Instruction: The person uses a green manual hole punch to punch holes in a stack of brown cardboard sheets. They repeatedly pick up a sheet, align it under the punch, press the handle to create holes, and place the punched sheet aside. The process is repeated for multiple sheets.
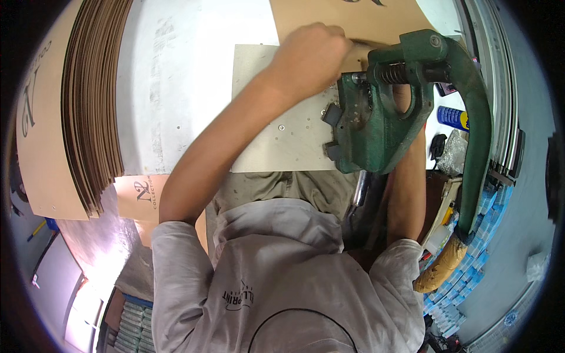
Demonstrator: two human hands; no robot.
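A green cast-metal hand press (376, 135) stands in front of me, its long curved lever (484, 129) coming down on the right to a tan-wrapped grip (438, 273). My left hand (315, 56) is closed at the near edge of a flat brown paper bag (347, 20), just left of the press head; its fingertips are hidden. A fold of the bag runs between that hand and the press. My right forearm passes behind the press, and only a bit of my right hand (402, 97) shows through the press opening. Its fingers are hidden.
A thick stack of brown paper bags (94, 106) stands at the left of the white table (176, 88). Under my left forearm lies a beige board (276, 147) with small metal rings. A blue spray can (452, 117) and a crumpled clear plastic bag (453, 153) are to the right.
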